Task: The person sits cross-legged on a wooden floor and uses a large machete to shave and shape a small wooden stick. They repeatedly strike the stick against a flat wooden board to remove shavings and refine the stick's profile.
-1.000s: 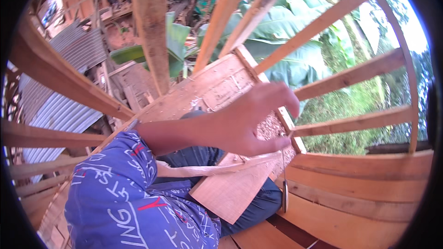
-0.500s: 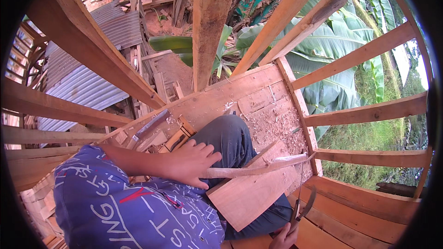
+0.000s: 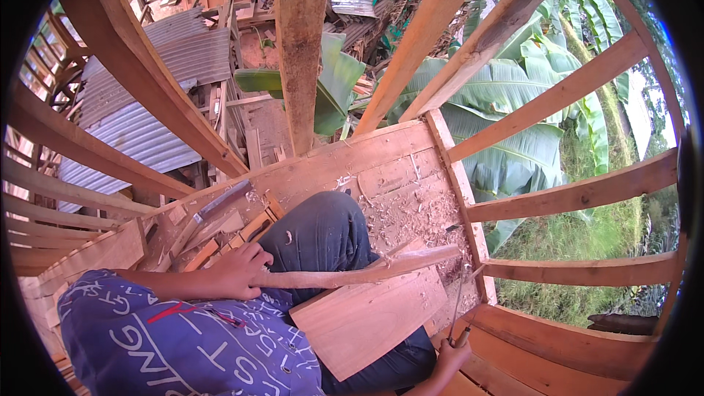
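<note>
My left hand [image 3: 240, 270] is closed around the near end of a long, slightly curved wooden stick [image 3: 359, 274]. The stick slants across my lap, its far end raised to the right. Under it, a flat reddish board [image 3: 374, 315] rests on my legs. Low on the right, my right hand [image 3: 452, 361] grips what looks like a knife [image 3: 460, 312], with a thin blade pointing up beside the stick's far end and part of a wooden handle showing. The blade appears apart from the stick; the fingers are partly hidden.
Wood shavings [image 3: 411, 202] litter the plank floor. To the left lie a long flat-bladed tool [image 3: 222, 202] and a wooden block-like tool [image 3: 257, 227]. Upright timber posts [image 3: 302, 51] and rails [image 3: 579, 194] surround me; banana leaves [image 3: 506, 139] and corrugated roofing [image 3: 161, 66] are beyond.
The stick's raised end has moved left and the knife has come away from it. My right hand has moved slightly up. My left fingers are more curled, and the whole view has shifted.
</note>
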Tool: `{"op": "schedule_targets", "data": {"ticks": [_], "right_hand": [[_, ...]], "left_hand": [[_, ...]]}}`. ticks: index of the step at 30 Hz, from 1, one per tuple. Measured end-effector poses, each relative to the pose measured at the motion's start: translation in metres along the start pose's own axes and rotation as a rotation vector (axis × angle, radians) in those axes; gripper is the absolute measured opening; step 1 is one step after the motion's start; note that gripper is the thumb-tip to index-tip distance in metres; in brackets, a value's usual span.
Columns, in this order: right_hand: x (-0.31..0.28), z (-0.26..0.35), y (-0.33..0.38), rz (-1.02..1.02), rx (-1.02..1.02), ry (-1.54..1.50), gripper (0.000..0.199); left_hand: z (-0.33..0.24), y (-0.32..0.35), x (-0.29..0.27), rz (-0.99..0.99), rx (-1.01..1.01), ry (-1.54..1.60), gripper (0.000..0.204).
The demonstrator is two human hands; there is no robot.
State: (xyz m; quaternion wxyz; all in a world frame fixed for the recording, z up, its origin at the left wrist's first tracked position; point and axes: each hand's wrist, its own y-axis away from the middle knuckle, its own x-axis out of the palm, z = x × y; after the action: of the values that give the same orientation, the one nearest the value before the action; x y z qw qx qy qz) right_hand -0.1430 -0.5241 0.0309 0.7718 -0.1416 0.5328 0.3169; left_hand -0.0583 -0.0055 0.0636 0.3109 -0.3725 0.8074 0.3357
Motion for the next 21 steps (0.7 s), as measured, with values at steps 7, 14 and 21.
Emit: {"op": "schedule_targets", "data": {"ticks": [7, 14, 21], "right_hand": [[-0.007, 0.053, -0.031, 0.058, -0.234, -0.077, 0.021], [0.074, 0.013, -0.103, 0.064, -0.360, 0.089, 0.017], [0.100, -0.004, -0.104, 0.083, -0.337, 0.133, 0.022]], "left_hand": [[0.009, -0.001, -0.001, 0.037, -0.042, 0.173, 0.048], [0.001, -0.006, -0.024, 0.304, -0.267, 0.322, 0.043], [-0.017, -0.016, -0.028, 0.432, -0.322, 0.038, 0.051]]}}
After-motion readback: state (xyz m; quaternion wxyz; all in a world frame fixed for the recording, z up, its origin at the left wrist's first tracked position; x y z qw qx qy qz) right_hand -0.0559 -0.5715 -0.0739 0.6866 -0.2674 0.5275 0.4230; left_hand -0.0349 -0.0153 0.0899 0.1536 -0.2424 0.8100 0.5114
